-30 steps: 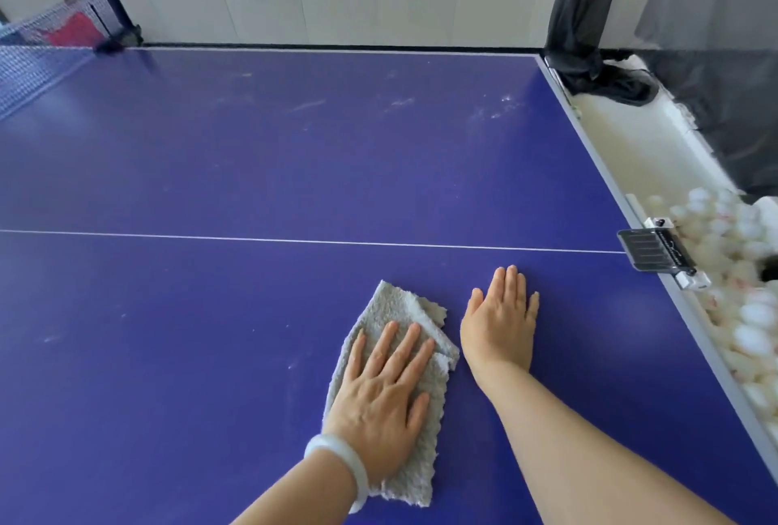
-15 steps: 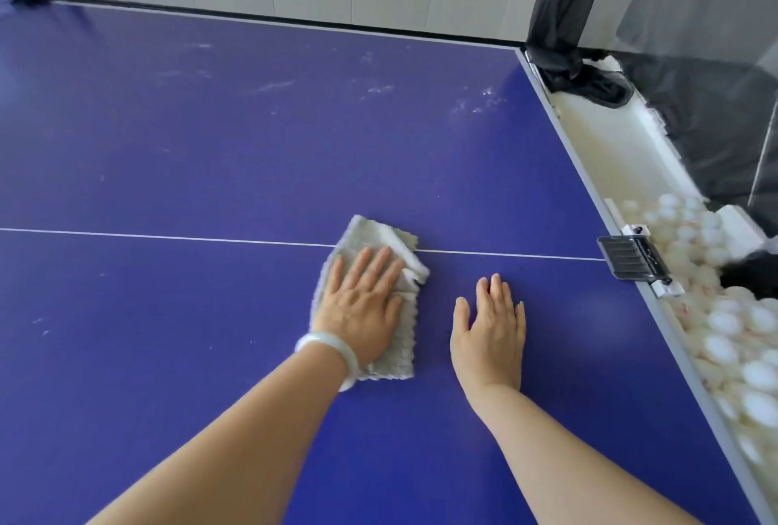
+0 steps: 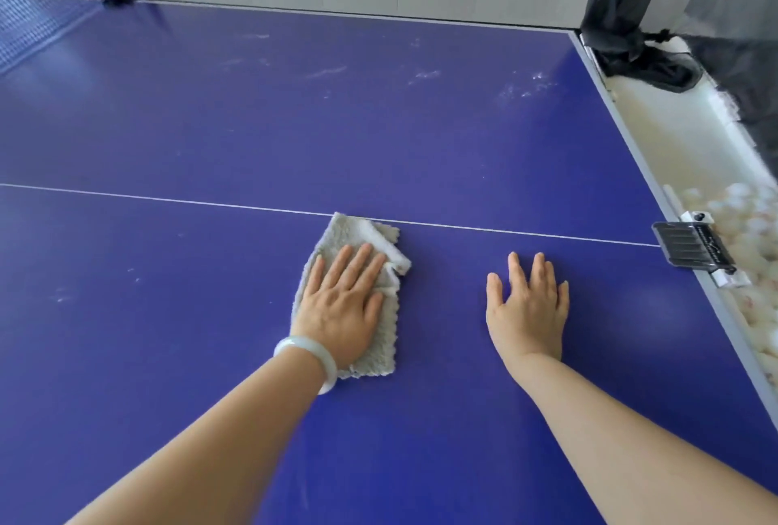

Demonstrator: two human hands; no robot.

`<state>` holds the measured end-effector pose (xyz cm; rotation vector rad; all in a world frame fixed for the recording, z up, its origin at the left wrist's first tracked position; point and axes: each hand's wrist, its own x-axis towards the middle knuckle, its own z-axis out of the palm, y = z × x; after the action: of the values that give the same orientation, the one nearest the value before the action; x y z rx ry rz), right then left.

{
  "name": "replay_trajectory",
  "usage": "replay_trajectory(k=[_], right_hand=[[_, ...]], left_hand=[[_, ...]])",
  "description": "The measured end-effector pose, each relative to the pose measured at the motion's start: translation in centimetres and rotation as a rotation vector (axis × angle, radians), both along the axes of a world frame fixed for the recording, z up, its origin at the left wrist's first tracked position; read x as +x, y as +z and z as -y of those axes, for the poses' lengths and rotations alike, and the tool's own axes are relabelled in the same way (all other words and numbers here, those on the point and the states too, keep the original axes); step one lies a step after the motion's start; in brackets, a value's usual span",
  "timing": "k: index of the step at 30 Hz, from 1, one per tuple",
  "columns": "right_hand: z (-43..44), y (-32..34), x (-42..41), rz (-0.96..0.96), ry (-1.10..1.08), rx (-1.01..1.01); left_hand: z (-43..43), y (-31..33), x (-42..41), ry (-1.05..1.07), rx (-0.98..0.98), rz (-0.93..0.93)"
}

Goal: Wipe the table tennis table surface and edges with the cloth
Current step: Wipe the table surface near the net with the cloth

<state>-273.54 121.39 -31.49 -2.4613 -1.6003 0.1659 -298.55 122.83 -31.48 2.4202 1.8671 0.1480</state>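
A blue table tennis table [image 3: 210,124] fills the view, with a thin white centre line crossing it. A folded grey cloth [image 3: 358,238] lies just below that line. My left hand [image 3: 341,305], with a pale bangle on the wrist, presses flat on the cloth with straight fingers. My right hand [image 3: 528,305] rests flat on the bare table, well to the right of the cloth. Whitish dusty smears [image 3: 421,76] mark the far half of the surface.
The net [image 3: 38,23] stands at the far left. Along the table's grey right edge [image 3: 656,187] sits a black clamp [image 3: 690,249], with a white trough of several white balls [image 3: 758,272] beyond it. Black netting [image 3: 623,19] hangs at the far right corner.
My left hand has pushed the cloth forward to the white centre line, away from the right hand. The right hand has stayed flat on the table.
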Motion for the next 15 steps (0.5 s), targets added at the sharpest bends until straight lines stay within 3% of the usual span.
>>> replay_trajectory(k=[3,5,9,11,13,15], right_hand=[[-0.2,-0.3,-0.2,0.043,0.013,-0.047],[-0.3,-0.4,-0.3,0.078,0.025,-0.089],[-0.3,-0.3,-0.4,0.091,0.04,-0.111],[-0.3,-0.2,-0.2,0.096,0.052,-0.107],[-0.4,-0.2,-0.1,0.079,0.05,-0.106],[-0.4,-0.3,-0.2,0.085,0.048,-0.11]], left_hand=[[-0.5,0.2,-4.5,0.274,-0.068,0.05],[0.1,0.5,-1.3,0.32,-0.062,0.071],[5.0,0.3,8.6,-0.039,-0.061,0.108],[6.0,0.7,8.3,-0.171,-0.081,0.064],[5.7,0.5,4.5,-0.19,-0.024,-0.003],[6.1,-0.2,-0.6,-0.029,0.015,-0.009]])
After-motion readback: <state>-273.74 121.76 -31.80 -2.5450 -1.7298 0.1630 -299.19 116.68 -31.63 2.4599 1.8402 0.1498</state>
